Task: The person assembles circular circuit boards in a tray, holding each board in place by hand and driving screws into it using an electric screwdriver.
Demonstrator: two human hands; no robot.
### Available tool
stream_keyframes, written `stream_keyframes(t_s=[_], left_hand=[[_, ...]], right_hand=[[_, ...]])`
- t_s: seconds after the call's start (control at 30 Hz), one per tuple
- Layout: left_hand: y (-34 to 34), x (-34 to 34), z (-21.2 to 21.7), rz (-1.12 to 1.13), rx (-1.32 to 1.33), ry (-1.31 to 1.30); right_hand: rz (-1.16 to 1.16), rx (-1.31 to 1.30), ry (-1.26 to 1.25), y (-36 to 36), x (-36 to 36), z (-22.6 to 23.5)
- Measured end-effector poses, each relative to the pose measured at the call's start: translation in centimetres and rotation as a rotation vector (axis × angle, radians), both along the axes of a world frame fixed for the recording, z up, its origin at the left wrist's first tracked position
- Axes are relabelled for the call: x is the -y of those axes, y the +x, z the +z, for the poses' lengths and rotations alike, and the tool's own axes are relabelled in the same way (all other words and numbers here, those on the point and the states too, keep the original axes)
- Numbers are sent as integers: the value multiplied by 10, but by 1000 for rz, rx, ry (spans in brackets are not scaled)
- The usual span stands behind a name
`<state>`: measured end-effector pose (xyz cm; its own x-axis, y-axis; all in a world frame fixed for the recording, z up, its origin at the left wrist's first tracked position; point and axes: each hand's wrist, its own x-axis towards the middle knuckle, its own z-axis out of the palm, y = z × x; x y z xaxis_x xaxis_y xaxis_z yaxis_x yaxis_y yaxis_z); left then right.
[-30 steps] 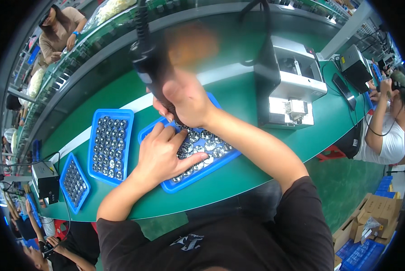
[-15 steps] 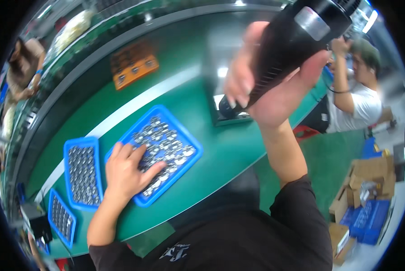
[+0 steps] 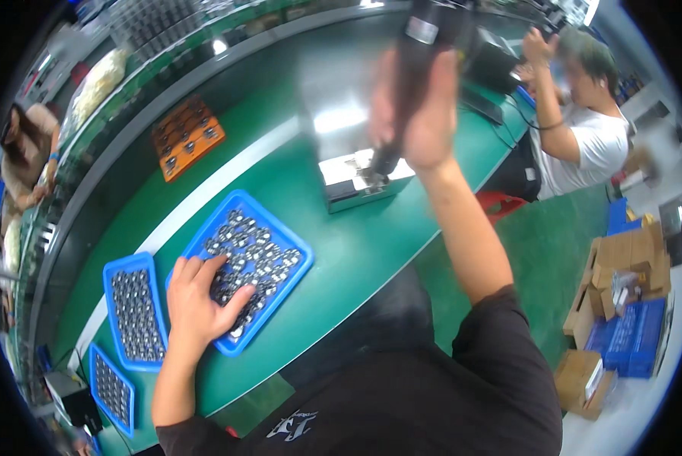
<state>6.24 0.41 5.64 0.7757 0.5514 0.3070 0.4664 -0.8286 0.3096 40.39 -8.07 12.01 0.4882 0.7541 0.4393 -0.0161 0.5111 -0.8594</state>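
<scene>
At the machine (image 3: 337, 121), my right hand (image 3: 431, 114) is wrapped round the driver (image 3: 415, 72), tip angled down, apparently to meet its front; left hand (image 3: 199, 304), fingers apart, perhaps steadies the tray (image 3: 274, 303).

Bright, crowded workshop around a long green workbench (image 3: 341, 258).
From where I stand, a white strip (image 3: 204, 191) runs lengthwise along the workbench's top, and a grey rail (image 3: 166, 85) borders its far side, with a pale bulging bag (image 3: 101, 80) lying beyond. Past the workbench's right end, a white ceiling light (image 3: 590, 11) glares overhead, while its reflections gleam on the rail. A red seat (image 3: 501, 204) stands close against the workbench's right-hand edge. Green floor (image 3: 539, 258) spreads on the workbench's near right, reaching open cardboard boxes (image 3: 613, 254) and a blue stack (image 3: 634, 342) just beside them, well apart from the workbench; its surface looks smooth and slightly shiny.
</scene>
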Motion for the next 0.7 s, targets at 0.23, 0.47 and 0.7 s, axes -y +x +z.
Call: stream_keyframes(t_s=[0.23,0.47,0.7], left_hand=[[-12,-12,2,-25,85,-29],[-11,-15,-7,35,61,-75],[-13,-19,-12,39,85,-97]], right_hand=[[395,-59,154,-56,-4,14],[686,-151,159,-137,-68,-1],[637,68,-125,-174,-97,-32]])
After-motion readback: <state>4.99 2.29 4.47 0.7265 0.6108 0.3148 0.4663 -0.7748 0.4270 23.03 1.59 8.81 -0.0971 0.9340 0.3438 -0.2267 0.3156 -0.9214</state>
